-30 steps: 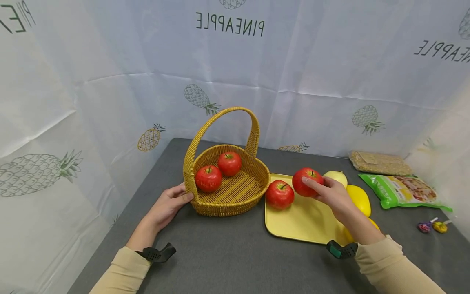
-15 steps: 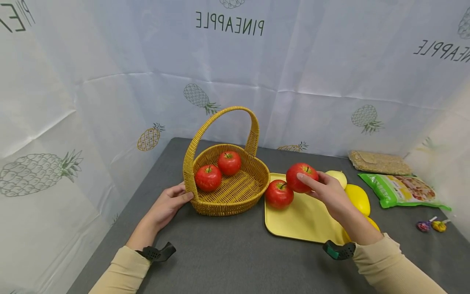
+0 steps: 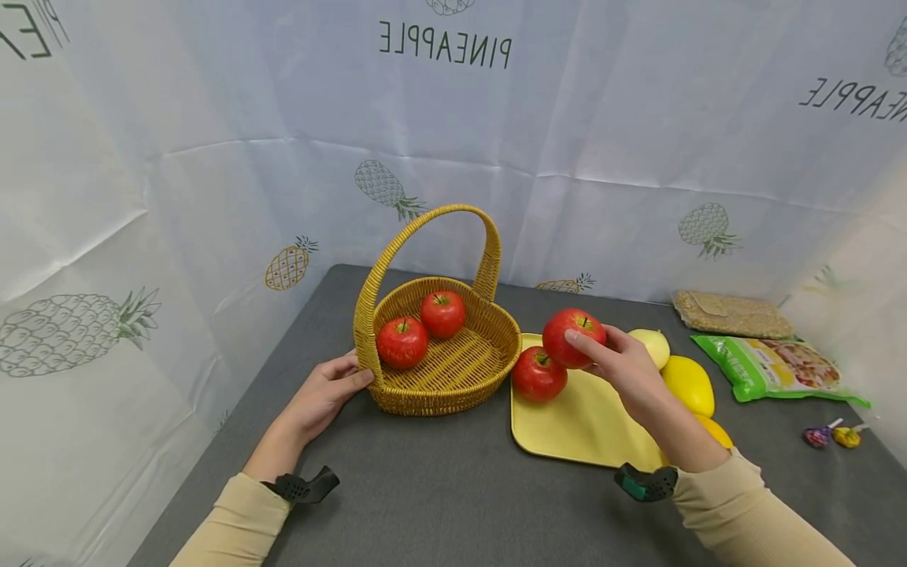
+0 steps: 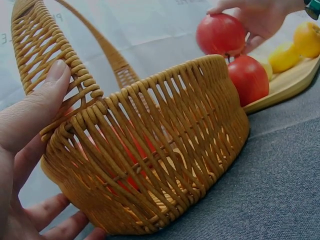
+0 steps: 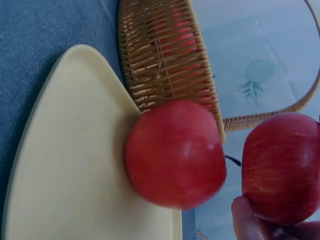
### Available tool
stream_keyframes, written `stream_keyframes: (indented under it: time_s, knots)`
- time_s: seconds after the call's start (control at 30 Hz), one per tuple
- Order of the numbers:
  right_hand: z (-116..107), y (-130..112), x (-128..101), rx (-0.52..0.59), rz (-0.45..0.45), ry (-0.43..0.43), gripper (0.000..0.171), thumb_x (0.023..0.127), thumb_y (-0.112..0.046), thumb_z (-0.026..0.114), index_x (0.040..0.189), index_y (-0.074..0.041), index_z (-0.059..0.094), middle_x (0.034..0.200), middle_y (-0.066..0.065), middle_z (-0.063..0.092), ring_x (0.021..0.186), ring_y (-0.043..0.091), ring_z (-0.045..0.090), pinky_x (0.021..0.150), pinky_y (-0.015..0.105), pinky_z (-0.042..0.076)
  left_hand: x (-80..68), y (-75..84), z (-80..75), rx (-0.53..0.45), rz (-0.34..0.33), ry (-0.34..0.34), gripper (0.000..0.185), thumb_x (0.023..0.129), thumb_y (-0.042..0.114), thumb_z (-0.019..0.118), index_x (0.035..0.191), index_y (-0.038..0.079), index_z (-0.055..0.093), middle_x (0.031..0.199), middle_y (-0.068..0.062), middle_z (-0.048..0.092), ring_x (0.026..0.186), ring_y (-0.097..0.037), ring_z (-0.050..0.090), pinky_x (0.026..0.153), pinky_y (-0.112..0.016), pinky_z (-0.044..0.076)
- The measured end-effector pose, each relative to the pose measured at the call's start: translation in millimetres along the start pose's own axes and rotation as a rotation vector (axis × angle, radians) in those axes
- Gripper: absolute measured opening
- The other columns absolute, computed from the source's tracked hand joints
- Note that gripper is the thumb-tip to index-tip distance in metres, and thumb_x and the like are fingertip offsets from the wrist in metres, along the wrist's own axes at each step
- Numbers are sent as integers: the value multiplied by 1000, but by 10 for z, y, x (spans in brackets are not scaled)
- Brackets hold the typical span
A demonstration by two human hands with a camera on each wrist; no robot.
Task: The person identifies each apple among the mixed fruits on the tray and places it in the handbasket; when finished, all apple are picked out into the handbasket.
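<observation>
With thumb and fingers my right hand (image 3: 629, 368) holds a red apple (image 3: 561, 335) above the yellow tray (image 3: 574, 437). Another red apple (image 3: 538, 379) sits at the tray's left end, just below the held one. Left of the tray stands a wicker basket (image 3: 435, 404) with a tall arched handle, and two red apples (image 3: 402, 346) lie in it. My left hand (image 3: 319, 402) grips the basket's left side; in the left wrist view the thumb (image 4: 57, 75) lies over the handle's base and the other fingers reach along the outer wall.
On the tray's right side are a pale round fruit (image 3: 653, 346) and yellow fruits (image 3: 687, 384), partly behind my right arm. Farther right lie a brown packet (image 3: 733, 315), a green food bag (image 3: 786, 370) and two lollipops (image 3: 818, 437). A pineapple-print curtain (image 3: 453, 118) hangs behind the table.
My right hand has moved left and slightly up with the apple, from over the tray's middle to over the tray apple. The left hand and the basket have stayed put.
</observation>
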State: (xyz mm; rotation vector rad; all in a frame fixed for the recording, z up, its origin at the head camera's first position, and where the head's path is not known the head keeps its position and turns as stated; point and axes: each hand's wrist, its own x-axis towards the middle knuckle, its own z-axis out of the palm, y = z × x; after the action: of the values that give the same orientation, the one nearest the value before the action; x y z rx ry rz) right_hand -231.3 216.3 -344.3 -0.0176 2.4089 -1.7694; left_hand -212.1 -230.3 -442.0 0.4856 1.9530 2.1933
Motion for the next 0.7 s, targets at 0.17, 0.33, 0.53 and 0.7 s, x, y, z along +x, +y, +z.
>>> stream_keyframes:
  time_s: [0.17, 0.33, 0.53, 0.7]
  knots:
    - [74, -71, -17, -4, -21, -2, 78, 98, -51, 67, 152, -1, 41, 142, 18, 51, 119, 25, 56, 95, 27, 52, -5, 10, 1, 4, 1, -1, 35, 103, 9, 63, 131, -10, 61, 166, -22, 20, 154, -36, 6, 104, -21, 42]
    - [140, -117, -33, 0, -35, -11, 73, 98, -50, 68, 149, -2, 46, 138, 17, 54, 117, 26, 58, 97, 31, 52, -3, 18, 4, 13, -5, 1, 39, 103, 10, 63, 134, -12, 58, 165, -21, 23, 154, -35, 7, 104, -21, 42]
    - [190, -143, -48, -14, -59, -25, 68, 98, -48, 68, 146, -4, 49, 135, 15, 57, 116, 24, 59, 101, 38, 50, 1, 19, 4, 9, -3, 0, 33, 103, 9, 62, 131, -8, 63, 165, -21, 22, 154, -35, 8, 104, -22, 43]
    - [218, -172, -33, -8, -77, -32, 67, 98, -47, 69, 146, -4, 49, 134, 15, 58, 117, 24, 59, 101, 38, 50, -7, 15, 1, 2, 2, -1, 27, 103, 9, 63, 126, -4, 67, 166, -22, 20, 155, -36, 5, 104, -21, 42]
